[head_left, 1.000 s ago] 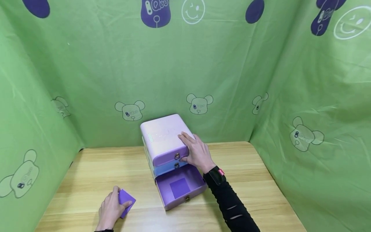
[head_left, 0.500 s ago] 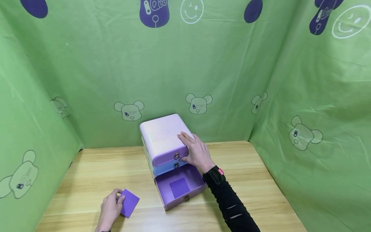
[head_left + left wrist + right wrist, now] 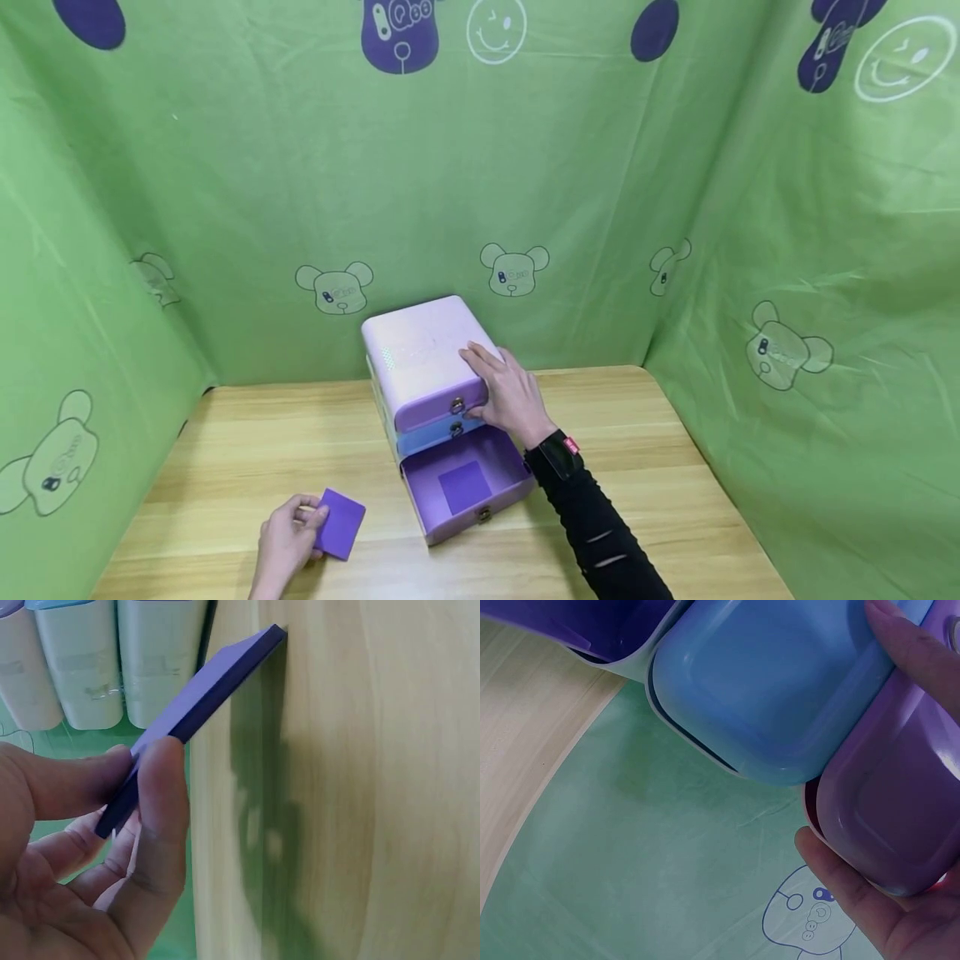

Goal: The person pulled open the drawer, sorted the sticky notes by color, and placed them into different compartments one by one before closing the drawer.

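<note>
My left hand [image 3: 288, 533] pinches a thin purple square slab [image 3: 341, 523] by one edge between thumb and fingers. The left wrist view shows this slab [image 3: 206, 690] tilted above the table, its shadow falling on the wood. A drawer cabinet [image 3: 427, 350] with a pale lilac top stands at the back, its lowest drawer [image 3: 438, 532] pulled out. Inside that drawer lies another purple square [image 3: 464, 487]. My right hand [image 3: 513, 396] grips the cabinet's front right corner, fingers over the top. Its thumb reaches the blue middle drawer [image 3: 765, 690], which is closed like the purple top drawer [image 3: 900, 787].
A light wooden table [image 3: 247, 442] bears the cabinet. Green printed cloth [image 3: 420, 183] hangs behind it and along both sides. Small metal latches, such as the lowest drawer's latch [image 3: 484, 515], sit on the drawer fronts.
My left hand has turned the purple slab so that more of its flat face shows, and has shifted it slightly right. The right hand and the cabinet have stayed in place.
</note>
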`<state>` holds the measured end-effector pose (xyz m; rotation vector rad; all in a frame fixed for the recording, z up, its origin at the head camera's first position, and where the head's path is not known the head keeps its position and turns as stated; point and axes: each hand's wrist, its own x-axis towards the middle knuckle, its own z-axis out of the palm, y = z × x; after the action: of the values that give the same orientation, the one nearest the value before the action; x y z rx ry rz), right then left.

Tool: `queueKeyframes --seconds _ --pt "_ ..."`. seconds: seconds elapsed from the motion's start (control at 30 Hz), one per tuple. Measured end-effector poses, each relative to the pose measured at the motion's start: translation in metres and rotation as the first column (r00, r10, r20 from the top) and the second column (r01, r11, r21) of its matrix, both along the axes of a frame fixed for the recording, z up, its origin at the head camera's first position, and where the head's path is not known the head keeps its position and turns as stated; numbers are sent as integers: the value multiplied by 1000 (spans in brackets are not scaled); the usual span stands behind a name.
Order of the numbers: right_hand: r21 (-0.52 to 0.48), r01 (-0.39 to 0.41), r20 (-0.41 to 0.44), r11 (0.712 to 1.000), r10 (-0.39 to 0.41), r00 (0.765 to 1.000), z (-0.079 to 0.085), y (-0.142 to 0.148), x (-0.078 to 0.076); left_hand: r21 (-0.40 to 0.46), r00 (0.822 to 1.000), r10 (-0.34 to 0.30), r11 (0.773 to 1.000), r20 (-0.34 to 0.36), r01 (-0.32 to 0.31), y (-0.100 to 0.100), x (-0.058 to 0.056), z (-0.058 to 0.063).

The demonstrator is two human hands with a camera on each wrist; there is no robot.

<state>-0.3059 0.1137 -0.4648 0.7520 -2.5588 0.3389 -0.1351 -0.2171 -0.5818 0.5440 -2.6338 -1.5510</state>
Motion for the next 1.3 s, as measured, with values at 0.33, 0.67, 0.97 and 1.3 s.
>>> queueKeyframes --seconds 0.33,0.67,0.97,1.3 --pt "-13 -8 -13 1000 8 1000 0 0 1 160 1000 24 987 -19 -21 4 5 9" --pt "-1 2 -8 1000 -2 1000 1 -1 1 235 999 37 971 -19 -31 11 7 13" --pt "-12 4 4 1000 -3 1000 0 -1 1 287 998 55 957 -12 -49 19 8 13" --pt "-10 9 11 1000 -9 1000 0 0 1 348 997 67 936 -37 -50 27 3 17"
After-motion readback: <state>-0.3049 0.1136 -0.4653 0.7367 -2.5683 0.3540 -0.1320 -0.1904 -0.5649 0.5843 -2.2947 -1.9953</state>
